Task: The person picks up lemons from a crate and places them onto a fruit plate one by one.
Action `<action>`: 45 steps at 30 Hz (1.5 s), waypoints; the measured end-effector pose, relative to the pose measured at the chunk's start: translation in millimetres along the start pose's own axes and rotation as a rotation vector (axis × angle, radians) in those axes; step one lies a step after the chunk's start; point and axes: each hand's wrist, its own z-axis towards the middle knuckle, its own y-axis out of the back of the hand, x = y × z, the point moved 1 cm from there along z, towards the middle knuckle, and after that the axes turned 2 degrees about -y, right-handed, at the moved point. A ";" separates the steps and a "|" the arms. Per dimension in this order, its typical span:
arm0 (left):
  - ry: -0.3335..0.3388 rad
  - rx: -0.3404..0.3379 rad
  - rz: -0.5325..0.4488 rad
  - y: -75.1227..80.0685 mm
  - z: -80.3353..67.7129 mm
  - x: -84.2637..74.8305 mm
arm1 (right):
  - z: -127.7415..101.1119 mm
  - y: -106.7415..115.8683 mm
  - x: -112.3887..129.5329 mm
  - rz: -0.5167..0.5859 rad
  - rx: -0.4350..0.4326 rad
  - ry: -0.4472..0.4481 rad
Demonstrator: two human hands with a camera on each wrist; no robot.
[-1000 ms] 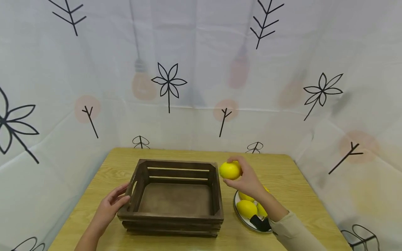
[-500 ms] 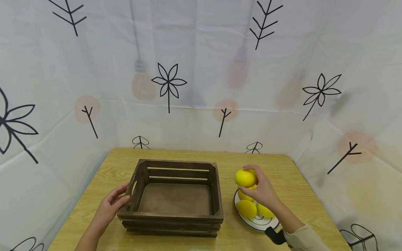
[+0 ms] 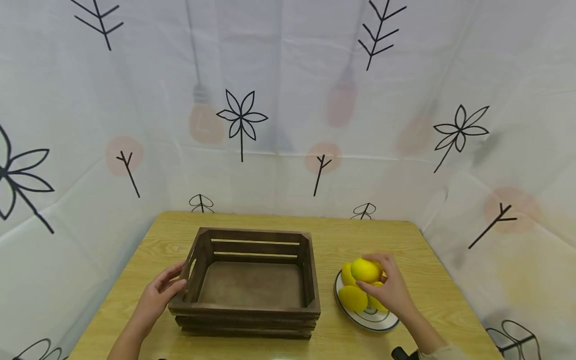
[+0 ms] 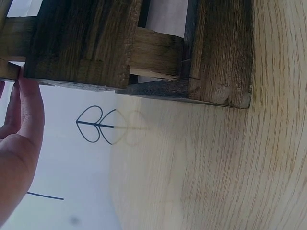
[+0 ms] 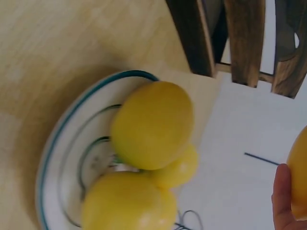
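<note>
My right hand [image 3: 394, 289] pinches a yellow lemon [image 3: 365, 270] between thumb and fingers, over the far part of a white plate. Part of that lemon [image 5: 300, 179] shows at the right edge of the right wrist view. On the plate [image 3: 377, 326], which has a dark rim line, lie other lemons [image 3: 353, 298], partly hidden by the hand. At the left end of a dark brown slatted wooden crate [image 3: 247, 322], my left hand [image 3: 154, 300] rests with fairly straight fingers against its side. Those fingers [image 4: 31, 103] touch the wood in the left wrist view.
The crate stands left of the plate on a light wooden table [image 3: 360, 235], with a gap between them. A white cloth [image 3: 279, 185] with plant drawings hangs behind and along both sides. A black band [image 3: 400, 354] shows by the right sleeve.
My right hand has carried the lemon from beside the crate's right edge rightward and down to the plate. The left hand and crate stay put.
</note>
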 end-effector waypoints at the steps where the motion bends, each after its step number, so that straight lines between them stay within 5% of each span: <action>1: 0.002 0.000 0.000 0.3 -0.2 0.0 | -2.8 -0.4 -3.4 -0.008 -0.001 -0.009; 16: 0.011 -0.011 0.009 1.9 -0.8 0.7 | -42.2 -14.8 -45.9 -0.118 -0.035 -0.226; 24: 0.016 -0.008 0.007 -0.2 -0.7 0.4 | -55.1 -15.1 -56.5 -0.167 -0.072 -0.269; 38: 0.003 -0.015 -0.003 -2.4 -3.2 -0.2 | -70.1 -18.0 -77.1 -0.259 0.007 -0.328; 45: -0.027 -0.048 0.007 -5.5 -3.1 0.8 | -68.3 -15.5 -74.9 -0.218 0.039 -0.371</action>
